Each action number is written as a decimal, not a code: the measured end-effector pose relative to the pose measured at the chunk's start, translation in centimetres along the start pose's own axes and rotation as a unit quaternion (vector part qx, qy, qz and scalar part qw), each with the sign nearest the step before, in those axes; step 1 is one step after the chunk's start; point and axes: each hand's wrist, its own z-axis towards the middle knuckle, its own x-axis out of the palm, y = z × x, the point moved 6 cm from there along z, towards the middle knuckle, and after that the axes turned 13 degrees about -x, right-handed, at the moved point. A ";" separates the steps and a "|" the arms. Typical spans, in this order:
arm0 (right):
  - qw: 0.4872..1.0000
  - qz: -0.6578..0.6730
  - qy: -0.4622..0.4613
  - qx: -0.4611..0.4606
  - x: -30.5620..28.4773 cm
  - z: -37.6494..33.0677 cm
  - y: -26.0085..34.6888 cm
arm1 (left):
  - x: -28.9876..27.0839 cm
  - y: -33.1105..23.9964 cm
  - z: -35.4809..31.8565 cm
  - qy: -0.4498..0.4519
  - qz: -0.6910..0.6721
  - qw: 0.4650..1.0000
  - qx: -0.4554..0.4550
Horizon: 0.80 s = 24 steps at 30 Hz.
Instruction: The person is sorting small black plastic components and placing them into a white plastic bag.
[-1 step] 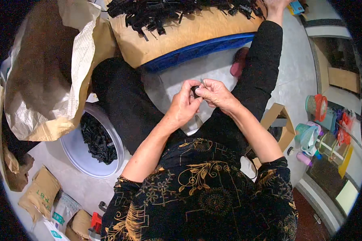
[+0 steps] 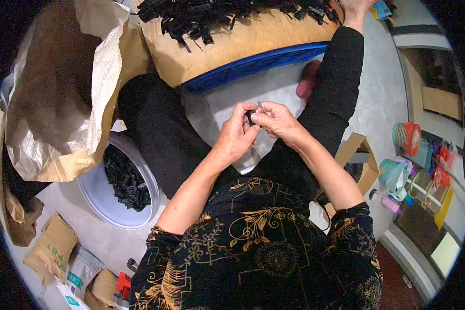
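Between my knees, both hands are close together over a small black plastic part [image 2: 250, 118]. My left hand [image 2: 236, 135] has its thumb and fingers closed around that part. My right hand [image 2: 279, 121] pinches at the part's right side, its thumb pressed toward it. A thin greyish sliver [image 2: 262, 107] shows at the right fingertips; I cannot tell what it is. Fingers hide most of the black part. Many similar black plastic parts [image 2: 206, 20] are heaped on the wooden board [image 2: 232, 49] in front of me.
At my left stands a large open woven sack [image 2: 106, 77] beside a white tub [image 2: 152, 199] of black parts [image 2: 124, 178]. Brown bags [image 2: 54, 248] lie at the lower left. A cardboard box [image 2: 364, 170] is by my right leg, with baskets [image 2: 412, 138] and bags beyond.
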 end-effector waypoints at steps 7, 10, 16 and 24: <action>0.995 -0.068 -0.006 -0.075 0.6 -0.3 1.7 | -0.9 0.9 0.6 -0.030 -0.107 0.994 -0.017; 0.985 -0.138 0.023 -0.104 0.7 -0.4 1.8 | -0.6 0.4 0.4 -0.020 -0.101 0.994 -0.044; 0.973 -0.188 0.049 -0.122 1.2 -0.3 2.5 | -0.8 0.8 0.7 -0.033 -0.087 0.994 -0.052; 0.966 -0.220 0.034 -0.129 0.7 -0.2 2.4 | -0.7 0.7 1.0 -0.042 -0.080 0.995 -0.052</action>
